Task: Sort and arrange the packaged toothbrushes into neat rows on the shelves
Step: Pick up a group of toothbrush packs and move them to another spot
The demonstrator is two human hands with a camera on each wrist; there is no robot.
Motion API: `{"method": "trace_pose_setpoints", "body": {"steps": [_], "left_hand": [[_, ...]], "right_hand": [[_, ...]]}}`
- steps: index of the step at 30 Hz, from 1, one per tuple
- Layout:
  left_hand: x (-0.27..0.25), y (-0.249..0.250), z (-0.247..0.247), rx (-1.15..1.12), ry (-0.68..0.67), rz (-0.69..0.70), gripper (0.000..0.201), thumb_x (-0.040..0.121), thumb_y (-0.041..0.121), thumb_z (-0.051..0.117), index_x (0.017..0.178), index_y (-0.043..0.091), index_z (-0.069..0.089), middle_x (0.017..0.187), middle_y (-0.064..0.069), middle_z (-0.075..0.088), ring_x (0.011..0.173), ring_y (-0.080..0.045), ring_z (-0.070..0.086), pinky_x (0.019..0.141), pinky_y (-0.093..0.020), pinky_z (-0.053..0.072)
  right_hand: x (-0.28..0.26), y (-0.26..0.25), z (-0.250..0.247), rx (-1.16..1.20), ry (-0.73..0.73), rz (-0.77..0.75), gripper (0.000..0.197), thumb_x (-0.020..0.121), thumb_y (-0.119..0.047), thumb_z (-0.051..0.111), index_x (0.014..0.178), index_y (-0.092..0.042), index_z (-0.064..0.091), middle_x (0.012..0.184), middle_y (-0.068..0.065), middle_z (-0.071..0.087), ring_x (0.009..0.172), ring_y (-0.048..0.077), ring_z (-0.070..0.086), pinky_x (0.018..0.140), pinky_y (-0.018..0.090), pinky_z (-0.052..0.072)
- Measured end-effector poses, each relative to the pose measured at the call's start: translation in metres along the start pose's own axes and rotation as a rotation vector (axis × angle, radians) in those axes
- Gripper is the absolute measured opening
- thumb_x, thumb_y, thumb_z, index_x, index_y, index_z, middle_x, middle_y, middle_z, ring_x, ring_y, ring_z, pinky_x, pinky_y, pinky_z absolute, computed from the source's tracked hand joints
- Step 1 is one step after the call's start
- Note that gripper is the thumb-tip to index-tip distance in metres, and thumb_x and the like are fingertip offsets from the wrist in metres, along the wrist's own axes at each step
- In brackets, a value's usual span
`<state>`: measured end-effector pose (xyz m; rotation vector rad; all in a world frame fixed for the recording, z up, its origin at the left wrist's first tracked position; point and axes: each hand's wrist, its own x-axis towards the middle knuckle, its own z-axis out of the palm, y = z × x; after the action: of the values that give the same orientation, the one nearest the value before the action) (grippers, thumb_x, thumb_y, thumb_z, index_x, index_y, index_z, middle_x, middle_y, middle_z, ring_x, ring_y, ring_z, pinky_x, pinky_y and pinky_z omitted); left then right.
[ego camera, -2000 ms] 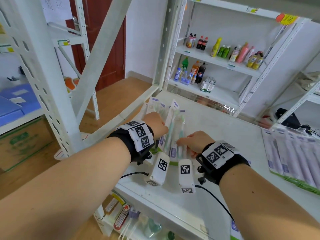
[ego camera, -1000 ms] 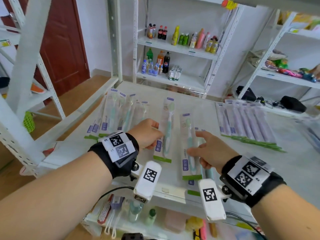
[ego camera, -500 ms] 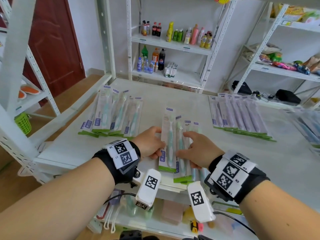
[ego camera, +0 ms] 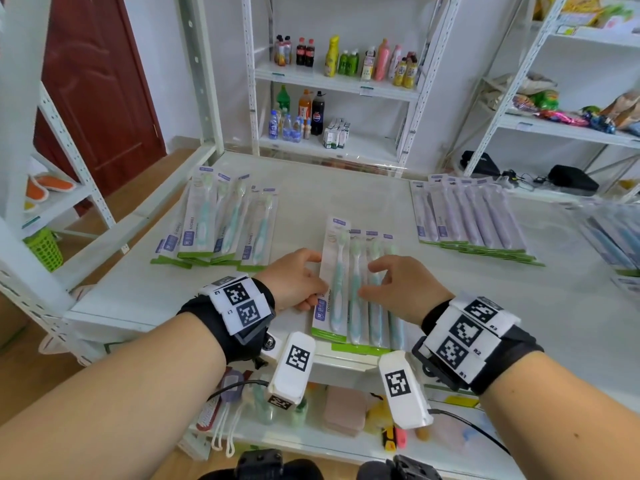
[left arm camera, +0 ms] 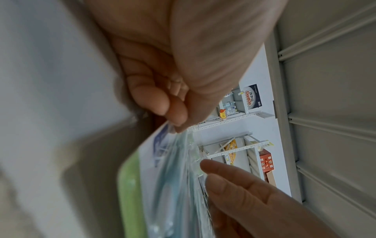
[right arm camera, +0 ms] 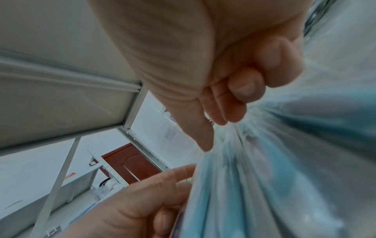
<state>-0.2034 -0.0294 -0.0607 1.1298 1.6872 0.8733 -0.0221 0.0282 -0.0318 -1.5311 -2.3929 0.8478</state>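
Several teal toothbrush packs point(ego camera: 356, 292) lie side by side, overlapping, at the front middle of the white shelf point(ego camera: 346, 195). My left hand point(ego camera: 311, 282) pinches the left edge of the leftmost pack point(left arm camera: 162, 185) between thumb and fingertips. My right hand point(ego camera: 369, 280) rests its fingertips on top of the packs point(right arm camera: 264, 177) further right, index finger forward. In the wrist views the left hand point(left arm camera: 175, 119) and the right hand point(right arm camera: 211, 133) meet the blurred packaging.
Another fan of teal packs point(ego camera: 221, 223) lies at the shelf's left. A row of purple packs point(ego camera: 464, 216) lies at the right, and bluish packs point(ego camera: 609, 233) at the far right edge. Racks with bottles point(ego camera: 332, 60) stand behind. A lower shelf holds small goods point(ego camera: 343, 410).
Both hands left the teal group on the left and brought packs to the front middle. Since half a second ago the hands have barely shifted, and the packs lie closer together.
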Motion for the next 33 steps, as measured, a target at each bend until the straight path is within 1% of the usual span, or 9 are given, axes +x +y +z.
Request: {"method": "trace_pose_setpoints", "body": {"steps": [4,8,11,15,20,22,24,28,33], "left_hand": [[-0.001,0.0,0.0,0.011,0.002,0.014,0.053,0.083,0.008,0.065,0.132,0.017,0.045,0.076,-0.004,0.062,0.052,-0.008,0.056,0.045,-0.018,0.046],[-0.002,-0.001,0.002,0.039,0.018,0.032,0.052,0.081,0.008,0.067,0.13,0.017,0.049,0.08,-0.003,0.061,0.05,-0.005,0.056,0.046,-0.018,0.046],[-0.003,0.0,0.003,0.086,0.016,0.069,0.044,0.081,0.009,0.067,0.122,0.021,0.056,0.07,0.0,0.061,0.046,-0.004,0.055,0.047,-0.019,0.047],[-0.003,0.002,0.003,0.156,-0.007,0.101,0.035,0.081,0.013,0.067,0.113,0.025,0.062,0.068,0.001,0.058,0.046,-0.006,0.055,0.051,-0.021,0.05],[0.0,0.006,0.003,0.235,-0.065,0.07,0.049,0.083,0.017,0.068,0.129,0.014,0.053,0.081,0.001,0.057,0.057,-0.012,0.06,0.066,-0.031,0.056],[0.001,0.006,0.005,0.275,-0.062,0.054,0.067,0.083,0.018,0.067,0.142,0.012,0.037,0.094,0.001,0.055,0.058,-0.012,0.061,0.065,-0.025,0.054],[0.002,0.007,0.007,0.313,-0.074,0.06,0.071,0.084,0.017,0.065,0.145,0.014,0.03,0.097,0.001,0.054,0.054,-0.008,0.061,0.059,-0.018,0.05],[0.001,0.011,0.009,0.361,-0.112,0.116,0.058,0.085,0.023,0.063,0.138,0.025,0.043,0.087,-0.001,0.052,0.047,-0.007,0.057,0.054,-0.021,0.049],[0.002,0.011,0.01,0.385,-0.111,0.121,0.062,0.079,0.029,0.071,0.135,0.026,0.046,0.086,0.0,0.051,0.05,-0.011,0.055,0.057,-0.03,0.055]], "right_hand": [[-0.002,0.016,-0.005,0.072,0.054,0.039,0.051,0.079,-0.032,0.07,0.125,-0.018,0.055,0.078,-0.012,0.047,0.075,0.008,0.049,0.072,0.023,0.039],[-0.006,0.025,-0.005,0.063,0.026,0.096,0.069,0.079,-0.039,0.07,0.137,-0.016,0.042,0.099,-0.004,0.05,0.091,0.015,0.053,0.082,0.029,0.045],[-0.007,0.029,-0.003,0.037,0.0,0.124,0.08,0.078,-0.044,0.069,0.143,-0.014,0.033,0.118,0.006,0.055,0.11,0.023,0.055,0.092,0.033,0.045],[-0.007,0.028,-0.002,-0.013,-0.044,0.117,0.083,0.075,-0.049,0.07,0.142,-0.013,0.036,0.13,0.008,0.053,0.114,0.023,0.054,0.092,0.031,0.044],[-0.004,0.023,-0.003,-0.056,-0.056,0.097,0.078,0.073,-0.049,0.072,0.134,-0.011,0.043,0.113,0.001,0.053,0.094,0.015,0.051,0.076,0.024,0.041],[-0.002,0.023,-0.004,-0.057,-0.067,0.104,0.083,0.072,-0.048,0.072,0.138,-0.011,0.039,0.124,0.005,0.051,0.101,0.016,0.051,0.08,0.024,0.039],[0.0,0.022,-0.005,-0.053,-0.071,0.111,0.085,0.071,-0.047,0.074,0.139,-0.011,0.038,0.12,0.004,0.052,0.103,0.017,0.052,0.08,0.023,0.039],[0.002,0.021,-0.005,-0.043,-0.069,0.105,0.077,0.071,-0.043,0.076,0.133,-0.012,0.045,0.098,-0.006,0.047,0.088,0.011,0.048,0.066,0.019,0.036],[0.003,0.023,-0.004,-0.028,-0.074,0.118,0.093,0.07,-0.046,0.076,0.144,-0.012,0.032,0.135,0.006,0.048,0.117,0.019,0.051,0.087,0.024,0.038]]}}
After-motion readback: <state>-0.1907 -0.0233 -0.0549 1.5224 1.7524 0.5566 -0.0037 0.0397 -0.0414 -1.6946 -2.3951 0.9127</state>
